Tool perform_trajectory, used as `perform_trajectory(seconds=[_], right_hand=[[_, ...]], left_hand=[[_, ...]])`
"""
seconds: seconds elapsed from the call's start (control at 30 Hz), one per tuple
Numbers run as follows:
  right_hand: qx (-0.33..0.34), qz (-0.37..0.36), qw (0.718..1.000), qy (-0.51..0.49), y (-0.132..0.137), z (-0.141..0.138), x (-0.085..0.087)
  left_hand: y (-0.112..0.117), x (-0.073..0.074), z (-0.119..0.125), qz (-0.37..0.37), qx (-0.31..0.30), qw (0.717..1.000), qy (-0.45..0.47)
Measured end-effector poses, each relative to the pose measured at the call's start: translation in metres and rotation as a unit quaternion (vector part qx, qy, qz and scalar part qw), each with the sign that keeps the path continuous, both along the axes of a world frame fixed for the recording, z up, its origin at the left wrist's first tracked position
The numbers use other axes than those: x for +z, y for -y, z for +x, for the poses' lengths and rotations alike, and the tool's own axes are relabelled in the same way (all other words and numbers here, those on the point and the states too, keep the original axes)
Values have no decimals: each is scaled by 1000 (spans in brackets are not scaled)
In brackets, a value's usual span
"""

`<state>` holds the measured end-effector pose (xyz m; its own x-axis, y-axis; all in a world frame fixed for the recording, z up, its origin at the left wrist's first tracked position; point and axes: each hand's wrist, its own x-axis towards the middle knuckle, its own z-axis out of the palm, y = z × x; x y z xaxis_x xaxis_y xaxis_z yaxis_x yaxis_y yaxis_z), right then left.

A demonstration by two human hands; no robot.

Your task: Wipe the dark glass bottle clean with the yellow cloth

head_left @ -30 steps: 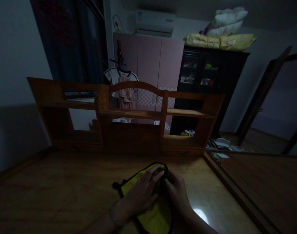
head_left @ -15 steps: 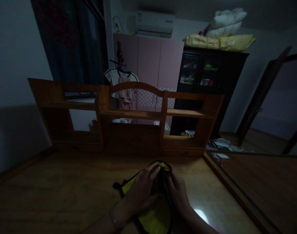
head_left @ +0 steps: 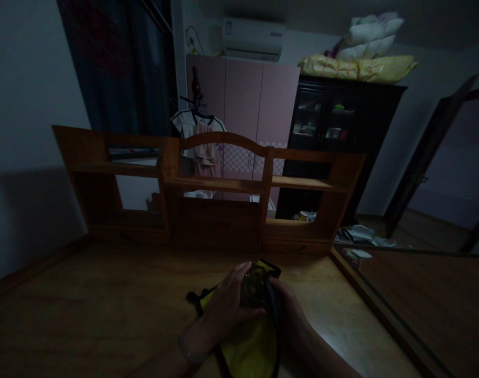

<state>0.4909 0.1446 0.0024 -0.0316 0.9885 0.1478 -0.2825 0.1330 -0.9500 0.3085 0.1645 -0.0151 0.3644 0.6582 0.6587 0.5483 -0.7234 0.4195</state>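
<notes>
Now both hands on yellow pouch [head_left: 251, 344], contents unseen.

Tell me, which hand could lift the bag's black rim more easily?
Probably the right hand: its fingers sit right at the black rim, while the left hand lies over the top of the bag.

Head-worn, forward-down (close over desk [head_left: 105, 304])
</notes>
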Motion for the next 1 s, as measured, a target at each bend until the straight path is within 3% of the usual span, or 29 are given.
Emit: perform_trajectory(seconds=[0.13,0.3,0.5,0.63,0.8,1.0], right_hand=[[68,-95,986,-118,5,-3,8],[135,-93,968,-191,5,-4,15],[172,-74,964,-190,3,-4,17],[182,-72,965,-177,4,-3,17],[166,-78,969,-165,4,-3,15],[179,-76,968,-156,3,-4,11]], left_hand=[[1,3,0,-10,5,1000,3],[2,4,0,-30,24,999,30],[5,11,-1,-99,35,990,96],[8,19,0,-141,3,981,130],[9,18,1,-140,-44,979,143],[10,11,-1,-130,-40,980,146]])
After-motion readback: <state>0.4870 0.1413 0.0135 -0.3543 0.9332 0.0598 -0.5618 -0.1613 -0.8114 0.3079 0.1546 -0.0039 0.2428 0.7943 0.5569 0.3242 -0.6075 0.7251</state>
